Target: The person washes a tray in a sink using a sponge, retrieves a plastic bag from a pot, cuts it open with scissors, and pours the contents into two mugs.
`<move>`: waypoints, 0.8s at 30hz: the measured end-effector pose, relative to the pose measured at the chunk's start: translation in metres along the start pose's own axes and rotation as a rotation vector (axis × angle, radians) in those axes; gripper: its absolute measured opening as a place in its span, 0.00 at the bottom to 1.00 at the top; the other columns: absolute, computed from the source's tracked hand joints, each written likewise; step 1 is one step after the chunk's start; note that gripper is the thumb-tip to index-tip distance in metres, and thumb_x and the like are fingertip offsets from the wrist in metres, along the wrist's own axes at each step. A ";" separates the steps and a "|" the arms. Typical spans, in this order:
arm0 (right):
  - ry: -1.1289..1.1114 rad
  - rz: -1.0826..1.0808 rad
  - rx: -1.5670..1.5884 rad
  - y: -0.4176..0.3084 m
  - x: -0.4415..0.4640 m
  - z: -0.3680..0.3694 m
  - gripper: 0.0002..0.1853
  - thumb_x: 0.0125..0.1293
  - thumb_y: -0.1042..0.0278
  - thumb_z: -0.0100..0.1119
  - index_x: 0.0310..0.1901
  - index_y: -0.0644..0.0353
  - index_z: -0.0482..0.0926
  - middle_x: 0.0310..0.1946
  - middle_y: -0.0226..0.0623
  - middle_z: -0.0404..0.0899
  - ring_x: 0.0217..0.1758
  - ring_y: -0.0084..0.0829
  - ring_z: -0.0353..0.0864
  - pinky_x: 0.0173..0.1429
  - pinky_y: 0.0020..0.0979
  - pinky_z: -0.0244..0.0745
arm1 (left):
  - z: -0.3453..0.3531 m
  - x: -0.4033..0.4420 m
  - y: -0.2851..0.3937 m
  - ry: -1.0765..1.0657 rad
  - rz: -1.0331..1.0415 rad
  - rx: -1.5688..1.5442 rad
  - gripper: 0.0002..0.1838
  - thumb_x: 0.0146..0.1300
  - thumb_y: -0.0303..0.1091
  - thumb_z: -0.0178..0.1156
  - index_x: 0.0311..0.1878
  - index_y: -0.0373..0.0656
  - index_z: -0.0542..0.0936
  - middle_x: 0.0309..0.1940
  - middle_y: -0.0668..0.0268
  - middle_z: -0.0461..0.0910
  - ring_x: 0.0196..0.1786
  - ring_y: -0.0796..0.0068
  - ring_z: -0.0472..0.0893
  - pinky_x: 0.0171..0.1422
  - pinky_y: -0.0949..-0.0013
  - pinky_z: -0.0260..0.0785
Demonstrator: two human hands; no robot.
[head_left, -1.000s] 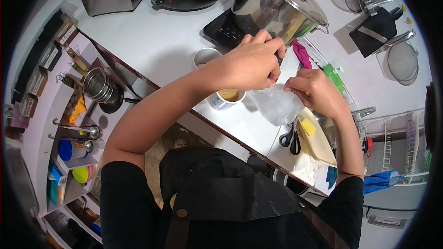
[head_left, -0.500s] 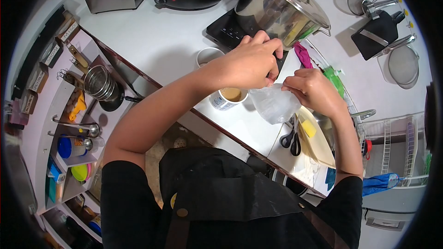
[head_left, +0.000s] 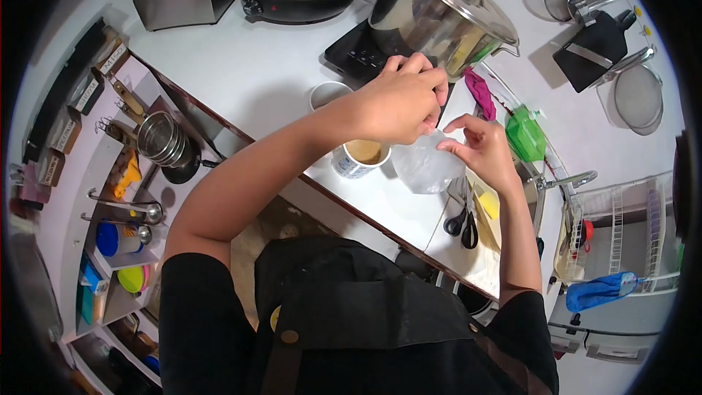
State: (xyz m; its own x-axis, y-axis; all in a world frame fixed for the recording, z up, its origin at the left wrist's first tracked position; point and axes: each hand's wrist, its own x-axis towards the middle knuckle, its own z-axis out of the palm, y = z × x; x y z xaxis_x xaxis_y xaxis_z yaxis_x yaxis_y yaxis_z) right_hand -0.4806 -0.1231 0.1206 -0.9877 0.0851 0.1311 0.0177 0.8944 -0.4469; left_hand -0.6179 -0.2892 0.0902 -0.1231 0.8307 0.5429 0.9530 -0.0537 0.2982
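My left hand (head_left: 406, 102) is closed, its fingertips pinching the top of a clear plastic bag (head_left: 426, 167) that hangs over the counter. At the bag's right edge, my right hand (head_left: 484, 150) has thumb and index finger spread apart; whether the thumb touches the bag I cannot tell. Under my left wrist stands a patterned white cup (head_left: 356, 168) with a light brown drink in it. Another white cup (head_left: 326, 92) is partly hidden behind my left forearm. Black-handled scissors (head_left: 462, 227) lie below the bag.
A large lidded steel pot (head_left: 431, 18) sits on a black induction cooker (head_left: 356, 51). To the right are a magenta cloth (head_left: 480, 95), a green bottle (head_left: 525, 135), a yellow sponge (head_left: 488, 205) and a faucet (head_left: 574, 178). Shelves with utensils (head_left: 162, 137) stand left.
My right hand's thumb and index finger have parted from their pinch on the bag's edge, and the right forearm has swung left. My left hand keeps its grip.
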 end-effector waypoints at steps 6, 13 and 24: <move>0.042 -0.019 -0.068 -0.017 0.000 0.008 0.16 0.53 0.59 0.71 0.35 0.63 0.82 0.12 0.37 0.62 0.15 0.25 0.59 0.22 0.29 0.59 | 0.000 0.006 0.008 0.103 0.036 0.075 0.03 0.49 0.32 0.66 0.25 0.45 0.83 0.44 0.70 0.70 0.57 0.63 0.64 0.65 0.58 0.53; 0.129 -0.038 -0.022 -0.027 0.003 0.001 0.06 0.59 0.72 0.63 0.30 0.66 0.80 0.15 0.46 0.69 0.15 0.30 0.61 0.22 0.29 0.62 | -0.006 0.002 0.008 0.238 -0.036 -0.007 0.03 0.49 0.34 0.67 0.25 0.47 0.83 0.43 0.70 0.70 0.56 0.61 0.65 0.65 0.57 0.55; 0.144 -0.072 -0.028 -0.052 0.010 -0.036 0.07 0.59 0.74 0.63 0.28 0.68 0.77 0.12 0.41 0.62 0.15 0.25 0.56 0.21 0.28 0.56 | -0.055 -0.057 0.015 0.574 -0.373 -0.255 0.14 0.57 0.32 0.64 0.47 0.44 0.80 0.47 0.66 0.73 0.53 0.71 0.72 0.60 0.66 0.63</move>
State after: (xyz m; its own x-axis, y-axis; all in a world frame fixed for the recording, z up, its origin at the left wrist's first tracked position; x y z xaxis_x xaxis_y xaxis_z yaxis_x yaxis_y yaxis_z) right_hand -0.4864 -0.1535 0.1769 -0.9540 0.0805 0.2888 -0.0464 0.9121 -0.4074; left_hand -0.6121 -0.3677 0.1070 -0.6194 0.4010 0.6749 0.7339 -0.0093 0.6792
